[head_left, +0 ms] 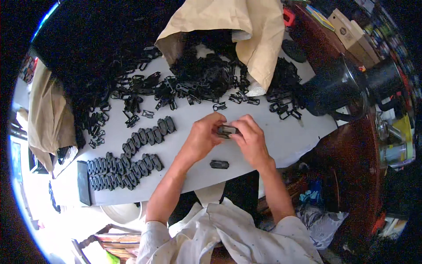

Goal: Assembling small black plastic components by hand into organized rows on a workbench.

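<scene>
Over the middle of the white tabletop point(246, 149), my left hand point(204, 135) and my right hand point(249, 136) meet, closed on a small dark plastic frame-shaped part point(227, 130) from both sides. My fingertips cover its ends. Just below my hands a single black oblong part point(219, 164) lies on the table. To the left, similar black parts point(147, 136) stand packed side by side in curving rows. Beyond my hands, many loose black open-frame pieces point(206, 75) lie heaped, with one loose frame point(219, 106) nearest my hands.
A large brown paper sack point(263, 44) lies open over the heap at the back. Another brown sack point(52, 114) stands at the left edge. A dark flat phone-like slab point(83, 182) borders the rows. At right are a cardboard box point(351, 35) and a clear container point(395, 147).
</scene>
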Demonstrator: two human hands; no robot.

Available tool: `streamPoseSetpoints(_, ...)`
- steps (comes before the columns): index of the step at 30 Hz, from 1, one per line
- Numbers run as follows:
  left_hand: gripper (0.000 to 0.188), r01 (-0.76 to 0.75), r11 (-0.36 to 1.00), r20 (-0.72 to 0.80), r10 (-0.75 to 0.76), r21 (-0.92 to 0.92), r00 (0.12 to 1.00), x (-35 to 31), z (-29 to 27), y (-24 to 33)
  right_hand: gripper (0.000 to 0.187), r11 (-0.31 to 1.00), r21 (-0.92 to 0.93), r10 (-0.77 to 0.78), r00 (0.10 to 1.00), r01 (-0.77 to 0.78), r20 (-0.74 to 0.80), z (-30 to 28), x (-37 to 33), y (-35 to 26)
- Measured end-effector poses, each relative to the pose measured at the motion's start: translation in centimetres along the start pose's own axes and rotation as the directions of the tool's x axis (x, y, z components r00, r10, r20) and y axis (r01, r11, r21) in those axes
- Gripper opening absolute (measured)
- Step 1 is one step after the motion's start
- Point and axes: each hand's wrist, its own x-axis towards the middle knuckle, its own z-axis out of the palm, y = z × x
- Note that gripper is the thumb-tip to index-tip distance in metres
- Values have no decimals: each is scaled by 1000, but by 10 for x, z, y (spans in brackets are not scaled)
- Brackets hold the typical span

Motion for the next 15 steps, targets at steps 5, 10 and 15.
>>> streamPoseSetpoints(5, 32, -81, 898, -41, 109, 432, 993, -2, 0, -15, 35, 1000, -17, -16, 1000, 15, -27, 14, -9, 8)
streamPoseSetpoints(10, 32, -87, 883, -63, 131, 460, 989, 0, 7, -17, 33, 992, -101, -66, 997, 70, 38, 15, -9, 9)
streamPoseSetpoints(15, 29, -73, 891, -65, 114, 448, 991, 0, 7, -17, 32, 999, -45, -28, 998, 30, 57, 13, -13, 8)
